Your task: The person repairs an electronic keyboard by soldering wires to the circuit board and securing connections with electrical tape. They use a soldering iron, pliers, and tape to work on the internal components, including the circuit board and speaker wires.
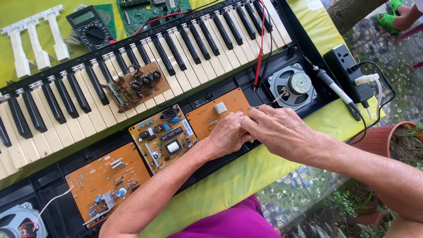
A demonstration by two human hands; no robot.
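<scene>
My left hand (227, 134) and my right hand (277, 128) meet over the front edge of an opened electronic keyboard (185, 48). Both rest at the right end of an orange circuit board (202, 120). A thin wire (269, 103) runs from the round grey speaker (293, 86) to my right fingertips, which pinch it. My left fingers are curled against the right hand, and what they grip is hidden.
More circuit boards (163, 139) (108, 180) lie in the black case, and a small brown board (134, 86) sits on the keys. A red probe (260, 61), a soldering iron (335, 88), a black power strip (348, 72), a multimeter (90, 26) and loose white keys (35, 39) surround them.
</scene>
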